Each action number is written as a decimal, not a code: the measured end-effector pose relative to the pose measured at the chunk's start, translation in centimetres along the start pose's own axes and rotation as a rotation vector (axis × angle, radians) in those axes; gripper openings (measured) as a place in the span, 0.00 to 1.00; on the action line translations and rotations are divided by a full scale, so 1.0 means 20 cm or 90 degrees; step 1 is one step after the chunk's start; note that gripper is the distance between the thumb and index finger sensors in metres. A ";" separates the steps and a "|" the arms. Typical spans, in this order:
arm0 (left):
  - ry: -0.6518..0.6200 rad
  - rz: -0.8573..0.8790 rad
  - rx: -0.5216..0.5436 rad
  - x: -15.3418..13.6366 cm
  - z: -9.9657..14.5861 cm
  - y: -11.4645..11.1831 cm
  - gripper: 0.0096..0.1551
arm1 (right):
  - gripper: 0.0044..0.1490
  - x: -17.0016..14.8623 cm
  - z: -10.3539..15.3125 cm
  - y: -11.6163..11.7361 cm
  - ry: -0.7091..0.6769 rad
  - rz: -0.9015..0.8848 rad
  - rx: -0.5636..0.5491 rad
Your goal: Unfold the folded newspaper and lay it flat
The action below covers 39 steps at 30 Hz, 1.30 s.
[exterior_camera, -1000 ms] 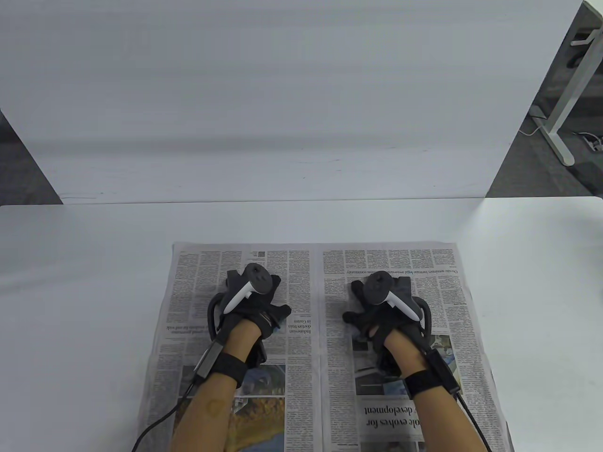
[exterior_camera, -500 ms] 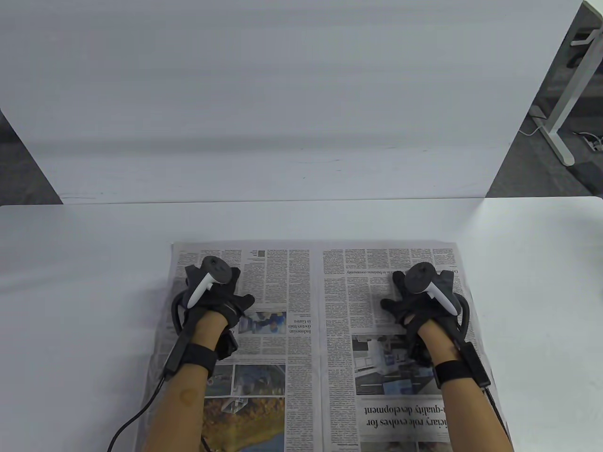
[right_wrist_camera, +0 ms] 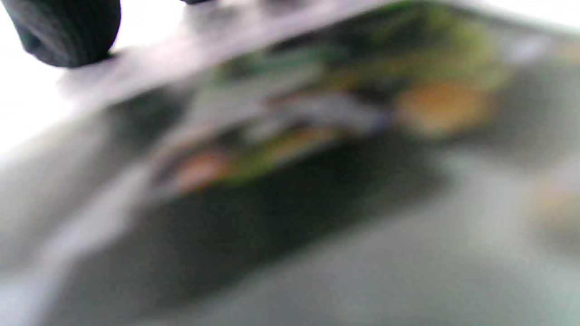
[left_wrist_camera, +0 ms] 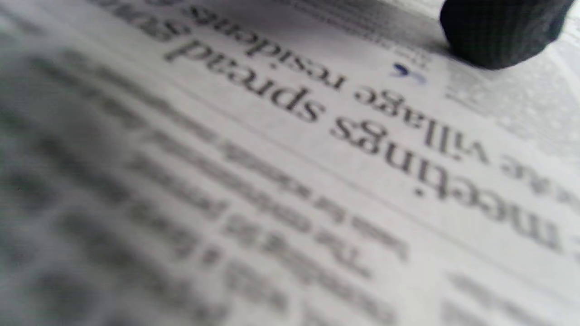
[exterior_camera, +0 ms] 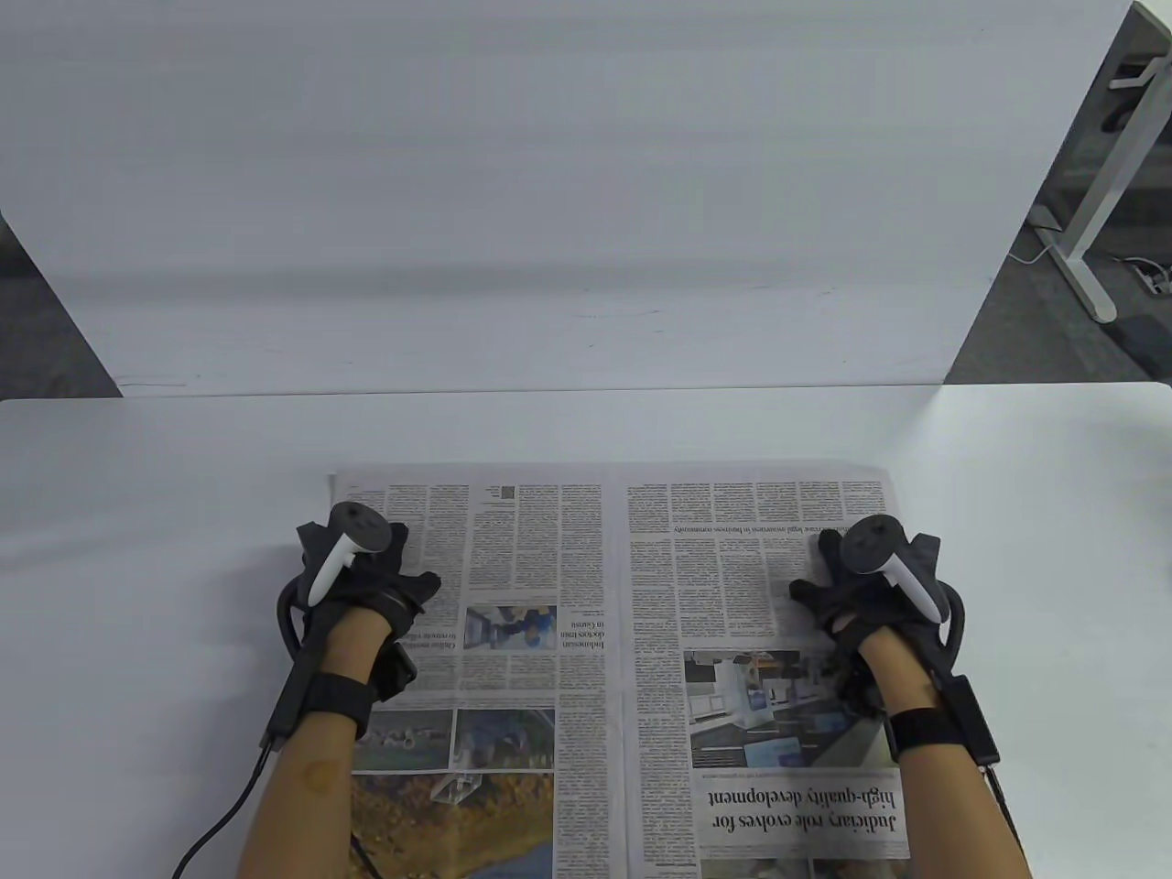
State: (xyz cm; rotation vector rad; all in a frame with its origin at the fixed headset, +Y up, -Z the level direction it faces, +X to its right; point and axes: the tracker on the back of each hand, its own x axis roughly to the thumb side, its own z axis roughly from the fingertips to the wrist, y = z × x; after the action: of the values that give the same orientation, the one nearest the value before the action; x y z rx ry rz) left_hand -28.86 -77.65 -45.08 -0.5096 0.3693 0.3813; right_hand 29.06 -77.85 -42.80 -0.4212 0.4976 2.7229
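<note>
Left fingertip: black glove tip touching the printed page at the top right of the left wrist view, beside a blurred headline.
Left fingers: spread flat, palm down, gripping nothing.
Left hand: resting on the left edge of the newspaper in the table view, over the far left columns, partly past the paper's edge.
Left tracker: dark round head with a white handle, strapped on the back of the hand.
Left wrist strap: black band round the forearm, with a cable trailing down toward the bottom edge.
Right fingertip: black glove tip at the top left of the right wrist view, touching the paper; rest of that view too blurred to read, only a colour photo smear.
Right fingers: spread flat, palm down, gripping nothing.
Right hand: resting on the right edge of the newspaper, near its far right corner, thumb pointing inward.
Right tracker: same dark head and white handle on the back of the hand.
Right wrist strap: black band with a small dark box beside it.
Newspaper: opened out as a two-page spread, lying flat on the table, centre crease running away from the person, print upside down in the table view, near edge cut off by the bottom of the view.
Table: white, bare surface on both sides of the paper.
Backboard: white panel standing behind the table.
Desk leg: white, on dark floor at the far right.
</note>
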 end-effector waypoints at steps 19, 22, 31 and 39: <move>0.053 0.050 0.018 -0.20 -0.01 0.06 0.48 | 0.53 -0.21 0.01 -0.07 0.037 -0.019 -0.012; 0.056 0.053 0.016 -0.21 -0.01 0.06 0.48 | 0.53 -0.24 0.01 -0.07 0.039 -0.021 -0.014; 0.000 0.095 0.029 -0.26 0.08 0.15 0.46 | 0.52 -0.27 0.08 -0.19 -0.006 -0.070 0.021; -0.152 -0.091 0.101 -0.20 0.48 0.10 0.43 | 0.45 -0.21 0.49 -0.18 -0.164 0.094 -0.009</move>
State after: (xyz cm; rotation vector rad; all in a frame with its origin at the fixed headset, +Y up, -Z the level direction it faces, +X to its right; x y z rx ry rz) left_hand -30.90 -72.07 -36.41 -0.3291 0.1293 0.2676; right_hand 31.88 -72.00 -33.59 -0.0358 0.4545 2.8669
